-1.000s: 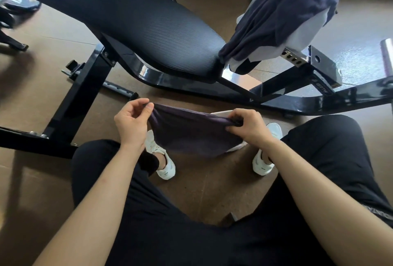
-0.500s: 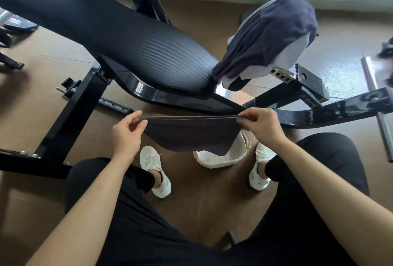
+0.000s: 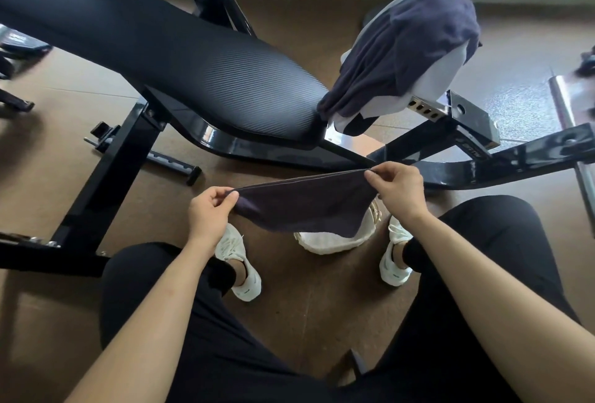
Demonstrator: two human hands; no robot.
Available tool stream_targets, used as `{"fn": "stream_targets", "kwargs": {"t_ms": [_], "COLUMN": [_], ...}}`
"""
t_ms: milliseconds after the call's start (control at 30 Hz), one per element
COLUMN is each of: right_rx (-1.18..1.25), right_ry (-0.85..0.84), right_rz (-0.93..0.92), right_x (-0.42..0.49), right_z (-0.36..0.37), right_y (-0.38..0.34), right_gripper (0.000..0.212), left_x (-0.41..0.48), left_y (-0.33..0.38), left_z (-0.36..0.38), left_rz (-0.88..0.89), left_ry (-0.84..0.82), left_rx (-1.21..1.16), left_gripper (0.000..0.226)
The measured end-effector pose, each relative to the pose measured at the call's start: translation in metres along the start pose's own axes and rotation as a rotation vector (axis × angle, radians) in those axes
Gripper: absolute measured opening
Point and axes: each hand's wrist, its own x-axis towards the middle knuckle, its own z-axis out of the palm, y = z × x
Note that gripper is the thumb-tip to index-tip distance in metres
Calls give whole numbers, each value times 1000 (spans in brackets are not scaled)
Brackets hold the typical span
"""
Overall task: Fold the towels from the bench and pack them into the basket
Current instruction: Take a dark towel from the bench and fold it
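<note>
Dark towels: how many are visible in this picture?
2: a held towel stretched between the left hand and right hand, and a draped towel over white cloth on the bench end. More may hide beneath.

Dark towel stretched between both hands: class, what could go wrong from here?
The left hand and right hand only pinch the dark towel by its top corners; a slip could undo the fold. The towel hides most of the basket, so it might land partly on the floor.
</note>
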Motion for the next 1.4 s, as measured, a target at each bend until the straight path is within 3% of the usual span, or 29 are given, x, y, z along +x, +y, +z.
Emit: {"fn": "stream_targets", "kwargs": {"t_ms": [233,533,833,1167,1300,1400], "right_rx": [157,134,86,68,8,-45], "right_ry": [86,-151,-250,-227,-238,-175], "right_rz": [27,-85,-118,-230,-278,-305], "right_x": [-19,-41,-58,-60,-60,-60], "right_z": [10,29,42,54,56,56], "right_y": [-13,-32,-27,-29,-29,-27], "right_gripper": [6,10,19,22,37,36], "left_x": [-26,-62,-77,-77,-77,-79], "left_y": [21,53,51,51,52,51], "left_z": [22,66,84,79,77,76], "left_rz": [-28,-7,15,101,19,59], "left_ry": [11,-200,-242,-226,-300,-350], "left_rx": [-144,-225,-195,-171,-338,-306], "left_gripper": [4,13,16,20,29,38]}}
